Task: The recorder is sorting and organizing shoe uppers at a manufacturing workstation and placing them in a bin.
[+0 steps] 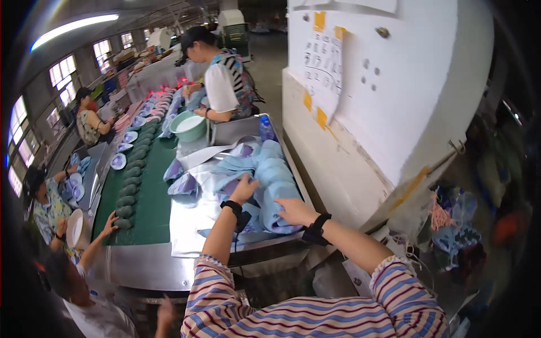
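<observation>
A row of nested light blue curved fabric pieces lies along the right side of the metal work table. Beside it are loose light blue pieces, some showing a purple lining. My left hand has its fingers closed on one of these loose pieces, left of the row. At the near end of the row, my right hand has its fingers bent over the edge of the nested pieces. Two purple-lined pieces sit apart at the table's left. Dark straps circle both my wrists.
Left of the table runs a green conveyor belt with rows of dark rounded forms and blue-white cups. A green basin and blue bottle stand farther back. Several co-workers surround the belt. A white panel rises at right.
</observation>
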The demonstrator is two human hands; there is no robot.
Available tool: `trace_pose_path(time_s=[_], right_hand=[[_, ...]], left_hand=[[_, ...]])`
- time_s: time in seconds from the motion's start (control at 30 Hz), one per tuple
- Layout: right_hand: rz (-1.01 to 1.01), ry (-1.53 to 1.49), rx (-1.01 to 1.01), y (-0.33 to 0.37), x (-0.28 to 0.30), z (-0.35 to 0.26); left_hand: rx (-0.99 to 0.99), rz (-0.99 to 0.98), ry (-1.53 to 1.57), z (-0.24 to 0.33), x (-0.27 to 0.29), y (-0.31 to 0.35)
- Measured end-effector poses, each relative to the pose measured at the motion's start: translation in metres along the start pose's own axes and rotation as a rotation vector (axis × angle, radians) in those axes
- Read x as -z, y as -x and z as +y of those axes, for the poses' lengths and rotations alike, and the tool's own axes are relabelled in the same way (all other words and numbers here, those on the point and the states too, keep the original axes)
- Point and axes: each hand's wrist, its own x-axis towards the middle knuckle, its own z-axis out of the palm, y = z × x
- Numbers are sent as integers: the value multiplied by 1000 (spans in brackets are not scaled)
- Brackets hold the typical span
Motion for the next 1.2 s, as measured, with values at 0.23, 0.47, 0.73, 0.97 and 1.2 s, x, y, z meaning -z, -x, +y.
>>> trace_pose_path(time_s=[0.23, 0.47, 0.73, 0.97, 1.2], right_hand=[[205, -159, 380, 125, 87, -48], [646, -158, 332, 332, 246, -110], [1193, -104, -21, 520, 201, -94], [771, 291, -1105, 691, 44, 78], [574, 117, -1478, 673, -81, 129]], left_hand=[[-597, -93, -275, 204, -69, 99], [-1005, -946, -586, 293, -219, 195], [-1075, -1121, -789, 164, -482, 161], [-992, -1171, -921, 149, -597, 128], [-1060, -1197, -858, 174, -592, 96]])
